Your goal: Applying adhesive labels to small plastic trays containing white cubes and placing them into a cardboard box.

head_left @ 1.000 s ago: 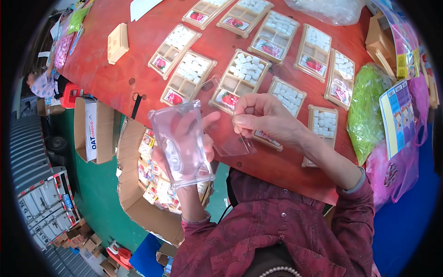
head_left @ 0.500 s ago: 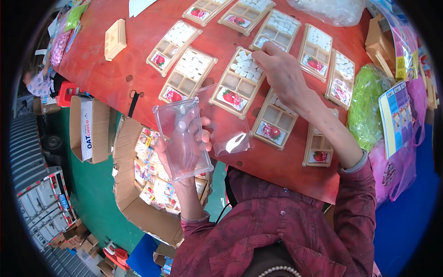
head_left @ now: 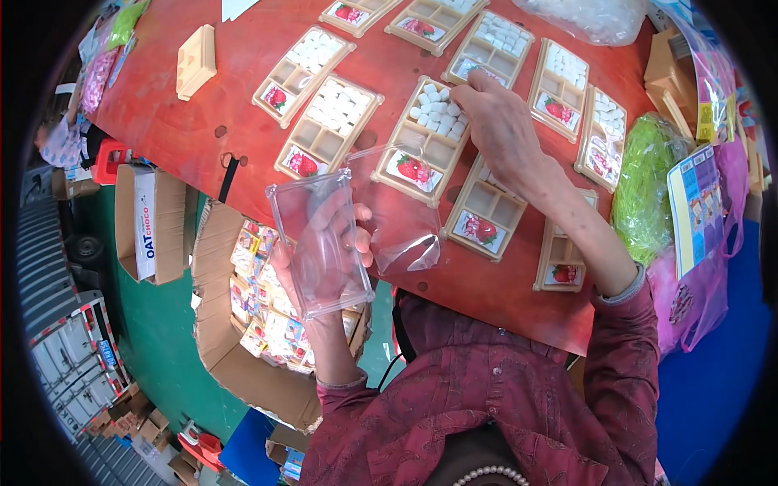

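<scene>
My left hand (head_left: 363,236) grips a clear rectangular plastic cover (head_left: 331,285) at the table's near edge; its fingers show partly through the plastic. Beside the cover is another clear, thin plastic piece (head_left: 409,231); whether the two are joined I cannot tell. My right hand (head_left: 512,138) is closed, fingertips at the far right rim of a beige divided tray (head_left: 432,140). Small white marshmallow-like pieces (head_left: 442,117) fill that tray's far compartment, and a strawberry-printed card (head_left: 413,168) sits in a near one. What the right fingers pinch, if anything, is hidden.
Several similar trays (head_left: 327,146) lie across the red table (head_left: 243,105). An open cardboard box (head_left: 235,356) of packed sets stands below at left. Green shred in a clear bag (head_left: 644,190) and a pink bag (head_left: 689,304) are at right. A beige tray (head_left: 197,63) lies far left.
The right hand has shifted slightly right and down, its fingertips staying by the same tray's rim. White pieces in that tray lie slightly differently. The left hand keeps its hold on the cover.
</scene>
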Demonstrator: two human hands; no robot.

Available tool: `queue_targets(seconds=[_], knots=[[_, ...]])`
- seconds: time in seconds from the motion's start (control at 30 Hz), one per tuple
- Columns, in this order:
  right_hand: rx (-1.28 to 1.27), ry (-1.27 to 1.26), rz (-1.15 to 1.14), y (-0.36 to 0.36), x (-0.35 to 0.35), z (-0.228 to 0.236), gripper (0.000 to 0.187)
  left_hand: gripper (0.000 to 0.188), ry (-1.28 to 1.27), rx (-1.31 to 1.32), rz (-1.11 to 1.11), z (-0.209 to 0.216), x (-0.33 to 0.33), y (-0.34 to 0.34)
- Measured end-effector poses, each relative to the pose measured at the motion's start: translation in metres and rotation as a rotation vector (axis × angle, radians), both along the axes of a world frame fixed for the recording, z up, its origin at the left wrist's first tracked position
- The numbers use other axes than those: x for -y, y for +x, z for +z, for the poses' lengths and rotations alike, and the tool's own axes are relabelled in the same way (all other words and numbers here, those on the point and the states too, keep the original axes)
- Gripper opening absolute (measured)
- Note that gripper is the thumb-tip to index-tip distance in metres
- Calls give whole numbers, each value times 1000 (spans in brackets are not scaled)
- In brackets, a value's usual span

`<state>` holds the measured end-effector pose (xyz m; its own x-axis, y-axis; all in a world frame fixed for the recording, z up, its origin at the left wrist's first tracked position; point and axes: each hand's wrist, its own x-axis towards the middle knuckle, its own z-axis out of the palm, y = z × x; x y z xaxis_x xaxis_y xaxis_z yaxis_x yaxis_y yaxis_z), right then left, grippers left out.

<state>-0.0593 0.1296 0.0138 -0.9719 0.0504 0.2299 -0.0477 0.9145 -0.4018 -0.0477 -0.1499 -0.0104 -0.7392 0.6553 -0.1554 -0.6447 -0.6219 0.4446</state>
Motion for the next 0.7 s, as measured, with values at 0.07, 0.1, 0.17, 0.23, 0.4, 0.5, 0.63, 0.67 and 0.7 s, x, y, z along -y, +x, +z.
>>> queue_targets(seconds=[0.07,0.1,0.17,0.23,0.4,0.5,0.63,0.67,0.7], knots=[[-9,-24,-8,2,0,1,13,105,-7,-25,-10,0,0,0],[-20,-50,-16,3,0,1,13,105,-7,-23,-9,0,0,-1],[-74,-83,-28,5,2,1,12,105,-19,-36,-21,0,0,-1],[-128,-117,-40,6,2,-1,12,105,-24,-35,-16,1,1,0],[-158,-70,6,5,3,-10,7,103,-18,-20,-9,0,0,1],[-167,-112,-1,4,3,-7,6,102,-24,-19,-2,1,0,2],[-169,-220,-38,4,4,-4,7,101,-13,-16,0,0,0,2],[-181,-222,-3,5,5,-3,7,101,-9,-18,-4,0,0,2],[-193,-225,33,5,5,-2,7,101,-7,-18,-8,-1,0,2]])
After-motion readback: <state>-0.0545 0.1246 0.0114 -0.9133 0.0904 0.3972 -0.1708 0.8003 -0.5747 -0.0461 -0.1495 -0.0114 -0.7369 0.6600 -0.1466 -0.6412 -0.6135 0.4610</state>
